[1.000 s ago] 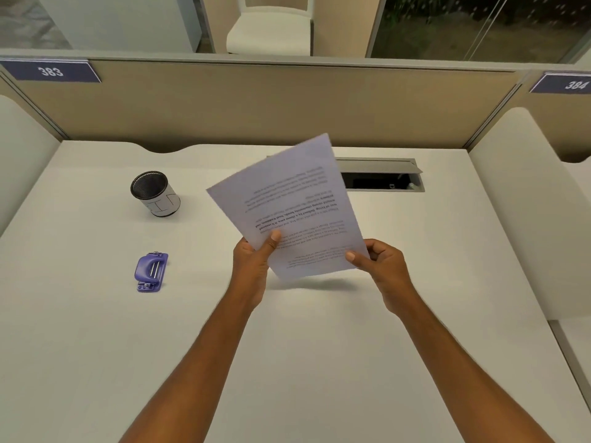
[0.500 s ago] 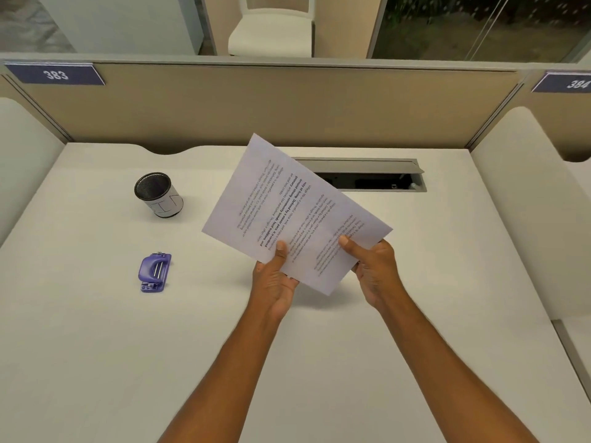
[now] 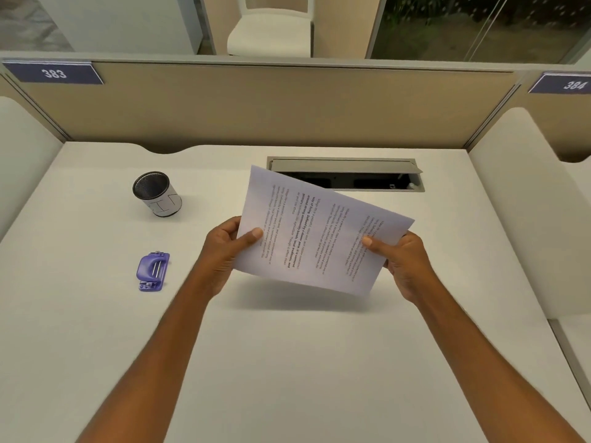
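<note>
Paper [image 3: 319,231] is in the air above the middle of the desk [image 3: 287,362], tilted, its print running sideways to us. The left hand [image 3: 224,251] pinches the left edge, thumb on top and fingers beneath. The right hand [image 3: 404,263] pinches the right edge the same way. We cannot tell whether it is one sheet or several.

We judge the work to be early. The paper is in hand, but the purple hole punch [image 3: 153,271] lies untouched, well apart to the left, so any punching is still to do.

A mesh pen cup [image 3: 156,193] stands beyond the punch, and an open cable hatch [image 3: 345,174] sits just past the paper. Both are off the line from paper to punch.
</note>
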The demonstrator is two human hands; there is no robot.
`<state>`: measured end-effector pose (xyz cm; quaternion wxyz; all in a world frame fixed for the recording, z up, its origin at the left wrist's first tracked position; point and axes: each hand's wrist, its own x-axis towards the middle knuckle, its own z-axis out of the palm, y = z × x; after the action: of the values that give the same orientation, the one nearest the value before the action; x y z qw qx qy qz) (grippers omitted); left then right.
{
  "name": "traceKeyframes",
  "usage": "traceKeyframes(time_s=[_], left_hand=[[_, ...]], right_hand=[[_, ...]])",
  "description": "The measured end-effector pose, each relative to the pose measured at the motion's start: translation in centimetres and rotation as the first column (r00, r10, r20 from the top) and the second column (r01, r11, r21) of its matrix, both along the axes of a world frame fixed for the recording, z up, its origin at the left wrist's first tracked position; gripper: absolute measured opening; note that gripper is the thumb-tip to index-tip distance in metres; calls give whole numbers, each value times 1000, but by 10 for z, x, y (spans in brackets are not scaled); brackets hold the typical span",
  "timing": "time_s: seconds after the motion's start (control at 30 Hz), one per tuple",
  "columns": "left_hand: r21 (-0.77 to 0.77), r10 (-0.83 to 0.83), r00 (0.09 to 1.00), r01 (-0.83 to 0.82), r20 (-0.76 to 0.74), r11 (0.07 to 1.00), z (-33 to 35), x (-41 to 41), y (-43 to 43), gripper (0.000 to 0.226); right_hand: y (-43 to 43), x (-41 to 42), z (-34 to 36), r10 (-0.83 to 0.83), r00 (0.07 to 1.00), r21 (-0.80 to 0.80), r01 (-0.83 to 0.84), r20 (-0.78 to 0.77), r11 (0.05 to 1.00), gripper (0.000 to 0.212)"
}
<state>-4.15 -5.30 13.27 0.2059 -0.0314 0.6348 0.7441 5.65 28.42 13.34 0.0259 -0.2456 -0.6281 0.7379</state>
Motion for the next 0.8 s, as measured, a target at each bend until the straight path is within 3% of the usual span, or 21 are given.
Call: traceKeyframes(time_s=[0.13,0.47,0.8], left_hand=[[-198,-106,993,93,-51,976,3,-9,4,45],[-180,45,995,-61,-92,982,-22,6,15,24],[-185,115,991,-126,-69,975,-47,32,29,28]], right_hand=[[-7,2,1,27,1000,66,-27,-3,997,28],[-15,6,-20,-48,999,123,49,-10,991,30],[-22,19,-49,-41,999,108,37,33,993,33]])
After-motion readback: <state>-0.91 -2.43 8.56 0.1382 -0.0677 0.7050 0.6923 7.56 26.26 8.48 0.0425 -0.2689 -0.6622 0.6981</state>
